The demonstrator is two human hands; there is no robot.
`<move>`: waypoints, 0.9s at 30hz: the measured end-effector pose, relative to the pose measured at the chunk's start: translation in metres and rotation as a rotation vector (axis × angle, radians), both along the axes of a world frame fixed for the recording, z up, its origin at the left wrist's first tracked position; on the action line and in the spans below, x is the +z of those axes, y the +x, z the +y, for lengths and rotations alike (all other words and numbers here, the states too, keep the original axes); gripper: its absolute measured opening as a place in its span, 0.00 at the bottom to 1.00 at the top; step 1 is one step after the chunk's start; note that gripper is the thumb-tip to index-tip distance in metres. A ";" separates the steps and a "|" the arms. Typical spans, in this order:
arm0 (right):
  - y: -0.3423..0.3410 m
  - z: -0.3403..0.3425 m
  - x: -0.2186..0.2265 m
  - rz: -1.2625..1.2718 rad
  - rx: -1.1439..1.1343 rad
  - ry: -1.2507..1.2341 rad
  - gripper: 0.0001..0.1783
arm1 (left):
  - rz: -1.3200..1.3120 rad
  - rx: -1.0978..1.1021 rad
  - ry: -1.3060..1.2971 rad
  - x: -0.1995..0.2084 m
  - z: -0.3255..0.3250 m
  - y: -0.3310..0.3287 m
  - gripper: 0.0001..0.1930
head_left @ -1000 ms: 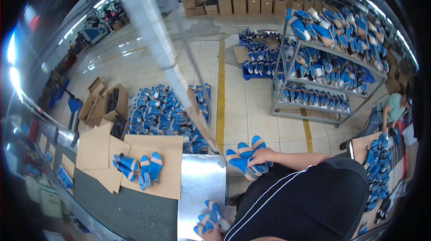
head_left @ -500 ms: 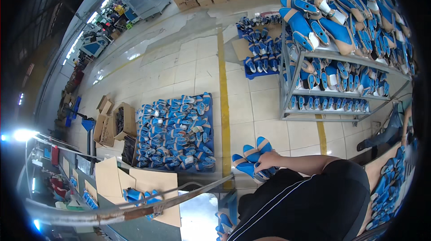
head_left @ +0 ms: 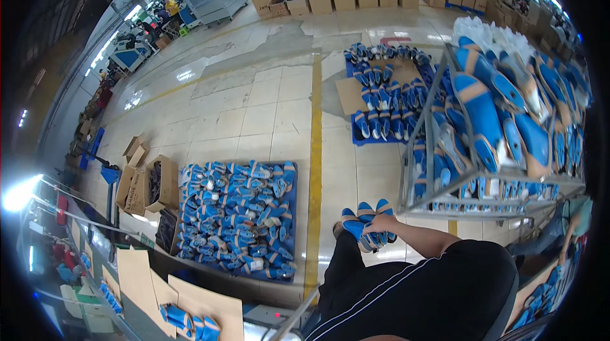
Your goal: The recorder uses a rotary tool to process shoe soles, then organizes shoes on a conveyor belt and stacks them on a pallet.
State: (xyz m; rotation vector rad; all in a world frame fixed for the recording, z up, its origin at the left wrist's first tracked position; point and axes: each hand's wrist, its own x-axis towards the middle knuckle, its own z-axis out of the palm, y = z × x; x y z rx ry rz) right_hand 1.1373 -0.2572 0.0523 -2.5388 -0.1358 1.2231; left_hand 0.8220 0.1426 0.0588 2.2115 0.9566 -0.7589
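Note:
My right hand (head_left: pixel 382 223) is closed round a cluster of blue shoe lasts (head_left: pixel 365 210) with tan bands, holding them out in front of my dark-clad body. Several toes point away from me, and pale undersides show below the fingers. Beneath the hand is the tiled floor. Only a sliver of skin (head_left: pixel 381 338) shows at the lower edge; my left hand itself is out of the picture. Nearest on the right stands a metal rack (head_left: pixel 438 195) heaped with more of these blue lasts.
Left of the yellow floor line (head_left: pixel 316 125), a blue pallet (head_left: pixel 290 179) carries rows of lasts. Another loaded pallet (head_left: pixel 375 140) lies beyond. Cardboard boxes (head_left: pixel 161 182) and a workbench (head_left: pixel 143 296) are at left. A co-worker (head_left: pixel 565 227) stands at right beside the rack.
My view has shifted, with the rack now larger and nearer. My right hand still grips the lasts. Other lasts seen low beside my body have gone out of view.

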 end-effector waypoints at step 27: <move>0.648 -0.121 -0.071 -0.131 -1.338 -0.066 0.52 | -0.137 -0.421 -0.092 0.030 0.048 0.951 0.28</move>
